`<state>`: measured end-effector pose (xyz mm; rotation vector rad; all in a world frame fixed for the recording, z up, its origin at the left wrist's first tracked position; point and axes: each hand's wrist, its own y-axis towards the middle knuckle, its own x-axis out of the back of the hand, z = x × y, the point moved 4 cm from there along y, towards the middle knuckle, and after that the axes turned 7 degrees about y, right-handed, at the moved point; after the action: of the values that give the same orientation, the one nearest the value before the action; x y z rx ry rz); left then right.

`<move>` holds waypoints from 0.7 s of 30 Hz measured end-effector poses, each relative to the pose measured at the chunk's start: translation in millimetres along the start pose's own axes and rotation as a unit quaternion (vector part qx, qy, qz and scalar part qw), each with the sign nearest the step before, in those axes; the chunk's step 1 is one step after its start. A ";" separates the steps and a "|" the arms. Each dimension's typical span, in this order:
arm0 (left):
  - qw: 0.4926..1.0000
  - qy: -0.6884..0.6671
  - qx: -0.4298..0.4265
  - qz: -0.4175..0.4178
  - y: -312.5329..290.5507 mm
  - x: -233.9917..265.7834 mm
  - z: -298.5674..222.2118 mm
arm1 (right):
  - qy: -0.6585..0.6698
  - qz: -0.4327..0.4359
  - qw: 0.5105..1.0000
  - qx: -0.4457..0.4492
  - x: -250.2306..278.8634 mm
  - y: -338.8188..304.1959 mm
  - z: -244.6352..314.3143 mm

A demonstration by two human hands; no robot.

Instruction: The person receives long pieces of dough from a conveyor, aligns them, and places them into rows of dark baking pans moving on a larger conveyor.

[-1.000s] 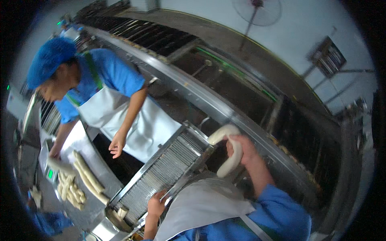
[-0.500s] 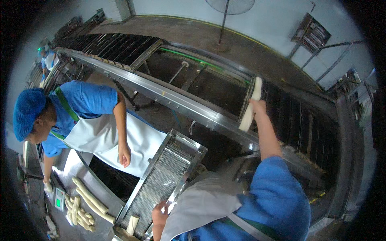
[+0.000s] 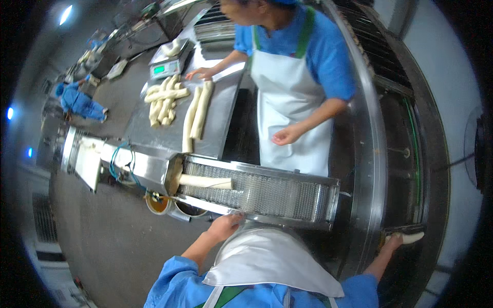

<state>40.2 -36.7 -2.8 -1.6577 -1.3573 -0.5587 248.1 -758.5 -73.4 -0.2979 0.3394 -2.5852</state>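
Observation:
At the far right, my right hand point(image 3: 394, 242) is closed around a long pale dough roll point(image 3: 412, 237), over a dark tray point(image 3: 409, 229) on the long metal line. My left hand point(image 3: 226, 227) is at the near rim of the mesh conveyor point(image 3: 277, 194), fingers loosely bent and apart, holding nothing. Another dough roll point(image 3: 208, 181) lies on the mesh, its left end at the mouth of a metal machine point(image 3: 141, 160). Part of the right hand's grip is hard to see at this distance.
Across the conveyor stands a co-worker in a white apron point(image 3: 287, 97), one hand above the steel table point(image 3: 149, 137). On that table are a pile of dough pieces point(image 3: 167, 97), two long rolls point(image 3: 197, 115) and a scale point(image 3: 165, 68). Buckets point(image 3: 157, 204) stand below the machine.
The view has swung left. My right hand still grips the roll at the tray line. More of the roll on the mesh shows. The co-worker's far hand has left the scale's side.

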 end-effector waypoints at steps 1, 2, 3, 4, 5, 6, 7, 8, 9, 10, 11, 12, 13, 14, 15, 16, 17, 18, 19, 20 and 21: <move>1.000 -0.006 0.000 -0.019 -2.6 -8.4 7.4 | -0.041 0.001 0.999 -0.001 -9.3 2.6 5.4; 0.999 -0.016 0.009 -0.026 -4.9 -12.7 6.2 | -0.082 -0.003 0.997 0.001 -12.2 6.4 10.2; 0.998 -0.007 0.017 -0.062 -5.7 -9.6 8.1 | -0.084 0.003 0.996 0.005 -13.7 9.4 3.6; 0.995 -0.001 0.016 -0.095 -0.5 -0.9 7.3 | -0.147 -0.006 0.989 0.026 -9.9 30.0 -1.5; 0.995 -0.005 0.016 -0.099 4.9 4.4 7.9 | -0.208 -0.011 0.977 0.043 -13.5 42.3 -4.2; 0.989 0.027 0.027 -0.143 8.9 14.3 8.9 | -0.215 0.014 0.974 0.065 -19.4 47.5 -3.2; 0.980 0.059 0.038 -0.185 13.8 24.8 11.0 | -0.214 0.016 0.974 0.069 -23.3 52.6 -3.4; 0.981 0.046 0.028 -0.187 24.4 35.8 18.7 | -0.196 0.026 0.976 0.086 -12.4 68.9 0.1; 0.976 0.100 0.028 -0.192 33.2 46.6 23.5 | -0.179 0.048 0.978 0.094 -18.6 68.2 0.7; 0.968 0.153 0.028 -0.196 40.5 54.6 28.6 | -0.179 0.048 0.978 0.096 -21.0 67.9 3.5; 0.965 0.163 0.042 -0.200 39.9 58.3 38.9 | -0.204 0.068 0.974 0.076 -45.5 48.0 -0.4; 0.961 0.193 0.057 -0.190 46.0 59.0 55.3 | -0.228 0.076 0.968 0.064 -55.3 37.8 1.9; 0.956 0.220 0.068 -0.181 52.3 60.5 70.3 | -0.225 0.076 0.969 0.067 -57.7 34.8 6.6; 0.955 0.228 0.074 -0.174 56.1 62.9 82.9 | -0.180 0.086 0.978 0.058 -51.4 40.4 8.8; 0.955 0.229 0.072 -0.175 56.0 64.3 92.6 | -0.136 0.101 0.985 0.045 -52.3 39.2 8.4; 0.952 0.243 0.092 -0.161 55.6 64.9 103.3 | -0.134 0.100 0.985 0.045 -51.8 38.4 9.3; 0.948 0.259 0.112 -0.144 53.6 65.8 113.7 | -0.163 0.110 0.980 0.033 -51.1 32.9 7.2; 0.942 0.270 0.123 -0.157 48.8 67.0 121.1 | -0.191 0.120 0.974 0.021 -52.0 27.8 4.8; 0.939 0.264 0.139 -0.171 42.6 67.5 127.7 | -0.190 0.121 0.974 0.019 -54.6 23.0 2.7; 0.937 0.269 0.143 -0.170 41.4 69.0 129.0 | -0.187 0.137 0.972 0.030 -52.3 22.9 2.5; 0.936 0.273 0.146 -0.169 39.6 71.1 129.1 | -0.184 0.153 0.970 0.040 -50.6 23.1 2.3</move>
<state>74.1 110.5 -24.6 -0.9321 -1.2302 -0.8925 302.1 -752.2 -85.3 -0.6326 0.1319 -2.1773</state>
